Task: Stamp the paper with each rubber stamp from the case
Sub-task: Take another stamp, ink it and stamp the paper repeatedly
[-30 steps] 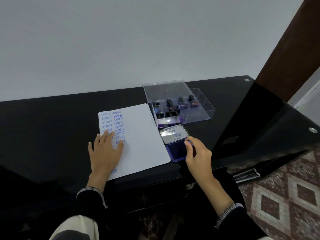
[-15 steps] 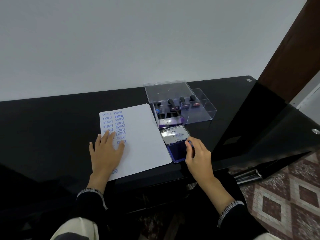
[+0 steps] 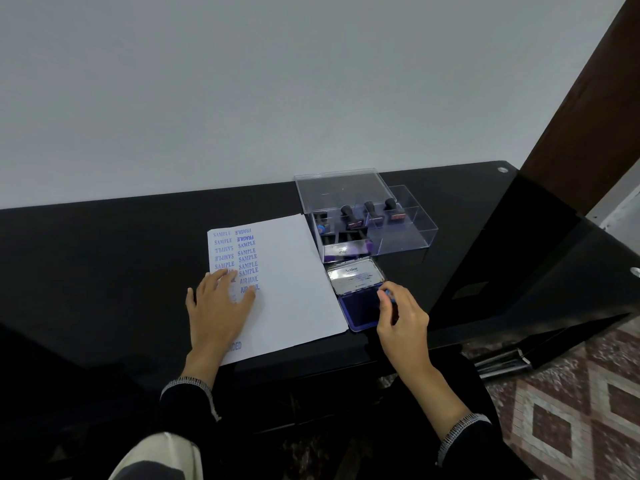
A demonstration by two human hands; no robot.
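Head view, one entry. Paper [image 3: 291, 282]: flat on black desk [image 3: 104, 271], pinned under the left hand [image 3: 220, 306], fingers straight, presumably against slipping. Right hand [image 3: 403, 317]: pinching a small blue stamp [image 3: 390, 296] over the open ink pad [image 3: 362, 310], apparently for inking. Clear case [image 3: 401, 233]: just behind, remaining stamps upright.

I see a glossy black bench [image 3: 104, 271] running across the middle of the frame, with a round metal fitting [image 3: 503, 170] near its upper right corner. A white sheet of paper [image 3: 294, 289] lies flat at its centre, blue stamped words down its left side. Just right of the sheet an open ink pad [image 3: 360, 292] sits on the bench, and above that, toward the wall, stands a clear plastic case [image 3: 398, 233].
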